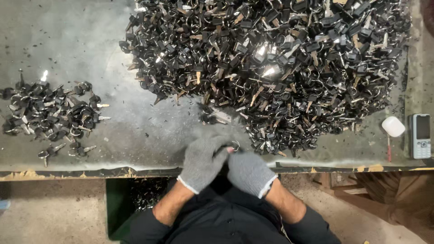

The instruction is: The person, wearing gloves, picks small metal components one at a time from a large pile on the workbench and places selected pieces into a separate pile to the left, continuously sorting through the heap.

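Workbench (pixel 135 135) edge: gloved hands (pixel 226 165) pinch a key ring (pixel 235 145).

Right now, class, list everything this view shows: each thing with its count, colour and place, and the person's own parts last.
Big heap of keys: too many to count, black heads with silver and brass blades, far right half of the table.
Small pile of keys: a few dozen, black and silver, left side of the table.
Key ring: one, silver, between the gloved fingertips.
Table: one, grey and dusty, across the view.
Phone: one, silver-grey, right table edge.
Small case: one, white, beside the phone.
Green bin: one, under the table's near edge.
Left hand: grey glove, at the ring.
Right hand: grey glove, touching the left.
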The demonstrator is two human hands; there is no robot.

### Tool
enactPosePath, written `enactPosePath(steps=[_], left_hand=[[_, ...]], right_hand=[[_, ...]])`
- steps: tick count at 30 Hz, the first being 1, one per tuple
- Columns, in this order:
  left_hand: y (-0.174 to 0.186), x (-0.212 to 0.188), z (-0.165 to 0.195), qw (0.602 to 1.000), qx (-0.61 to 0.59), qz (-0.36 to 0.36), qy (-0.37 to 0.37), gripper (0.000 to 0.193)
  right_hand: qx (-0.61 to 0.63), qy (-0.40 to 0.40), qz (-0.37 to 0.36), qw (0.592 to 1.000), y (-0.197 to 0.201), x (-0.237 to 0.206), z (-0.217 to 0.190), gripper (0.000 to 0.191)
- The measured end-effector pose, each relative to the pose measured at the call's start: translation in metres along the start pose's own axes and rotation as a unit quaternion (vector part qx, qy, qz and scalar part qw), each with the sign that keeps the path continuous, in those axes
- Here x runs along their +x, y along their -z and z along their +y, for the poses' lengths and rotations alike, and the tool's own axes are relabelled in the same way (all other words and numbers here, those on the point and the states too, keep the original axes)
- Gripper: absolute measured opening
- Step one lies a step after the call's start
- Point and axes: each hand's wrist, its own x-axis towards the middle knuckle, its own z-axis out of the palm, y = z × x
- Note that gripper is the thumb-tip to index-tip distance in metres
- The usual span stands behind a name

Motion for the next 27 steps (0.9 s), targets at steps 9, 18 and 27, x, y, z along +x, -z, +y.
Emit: enactPosePath(steps=[9,18,27], left_hand=[[0.001,0.008,-0.042,0.973,0.072,-0.112,0.188,0.052],[-0.007,0.003,-0.058,0.988,0.145,-0.055,-0.017,0.022],[-0.019,-0.007,-0.070,0.964,0.226,-0.063,-0.125,0.014]], right_hand=[[0.232,-0.121,0.239,0.935,-0.001,0.012,-0.008,0.052],[0.233,0.005,0.347,0.908,0.002,0.022,0.013,0.051],[0.122,-0.195,0.137,0.963,0.004,0.032,-0.036,0.029]])
